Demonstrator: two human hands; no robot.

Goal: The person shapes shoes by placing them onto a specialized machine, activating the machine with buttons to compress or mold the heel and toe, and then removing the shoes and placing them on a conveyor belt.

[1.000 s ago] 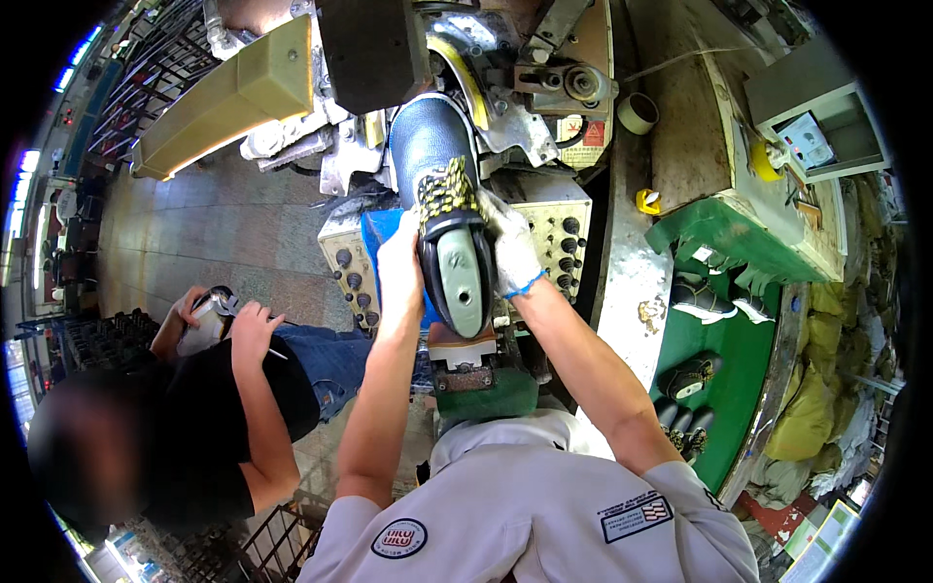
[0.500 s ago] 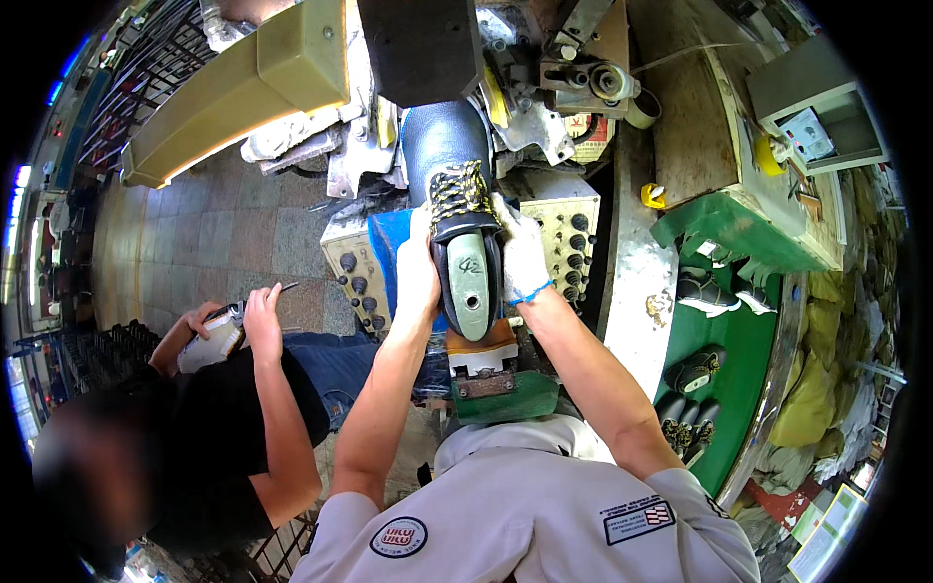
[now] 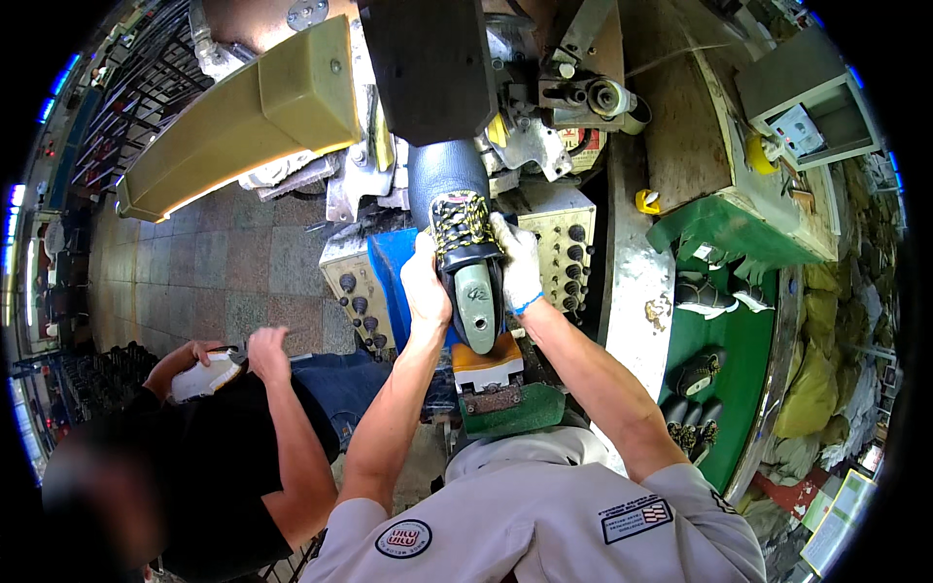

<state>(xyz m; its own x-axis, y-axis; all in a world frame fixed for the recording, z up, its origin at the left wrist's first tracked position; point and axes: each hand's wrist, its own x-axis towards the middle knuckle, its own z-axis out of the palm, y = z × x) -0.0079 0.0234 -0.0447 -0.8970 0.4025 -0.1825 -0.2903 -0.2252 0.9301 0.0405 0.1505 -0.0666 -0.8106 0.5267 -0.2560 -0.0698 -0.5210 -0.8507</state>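
Observation:
A dark shoe upper [image 3: 448,180] with yellow-and-black laces [image 3: 461,222] sits on a green shoe last [image 3: 475,313]. Its toe reaches under the black block [image 3: 428,73] of a machine, which hides the tip. My bare left hand [image 3: 426,284] grips the shoe's left side, fingers partly hidden. On the opposite side, my right hand [image 3: 518,260], in a white glove, presses around the upper. The last's heel end lies by an orange pad [image 3: 488,353] on a metal support.
At the left a co-worker holds a white-soled shoe [image 3: 206,377]. A yellow curved machine arm [image 3: 243,117] juts out there. Knobbed control boxes [image 3: 559,255] flank the shoe. More shoes [image 3: 698,374] lie on a green shelf [image 3: 743,389] to the right, below a wooden bench [image 3: 680,136].
The whole view has shifted slightly; both my hands keep their hold on the shoe. The co-worker's right hand has risen away from their shoe, and its thin tool no longer shows.

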